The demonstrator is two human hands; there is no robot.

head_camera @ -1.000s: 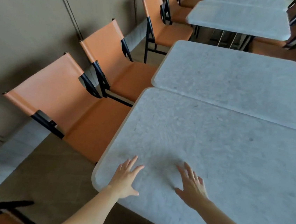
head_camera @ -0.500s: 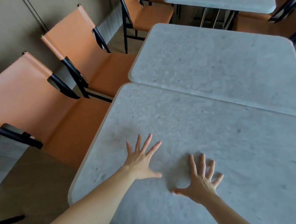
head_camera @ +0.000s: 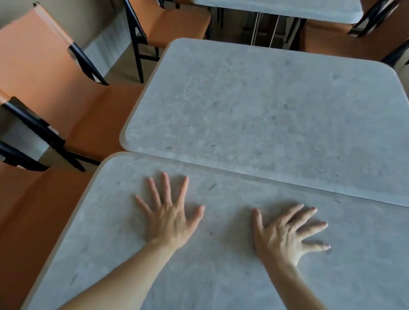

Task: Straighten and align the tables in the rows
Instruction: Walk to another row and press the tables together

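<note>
Grey near table (head_camera: pixel 209 294) abutted next table (head_camera: pixel 266 110), left edges offset. I had left hand (head_camera: pixel 169 219) and right hand (head_camera: pixel 285 236) flat, fingers spread, near its far edge. Alignment unfinished.

Both bare forearms reach up from the bottom edge of the frame, the left from lower left, the right from lower right. The left hand (head_camera: pixel 170 217) lies palm down at centre, fingers straight and fanned wide, thumb out to the right. The right hand (head_camera: pixel 284 235) lies flat too, fingers splayed toward the upper right.
</note>
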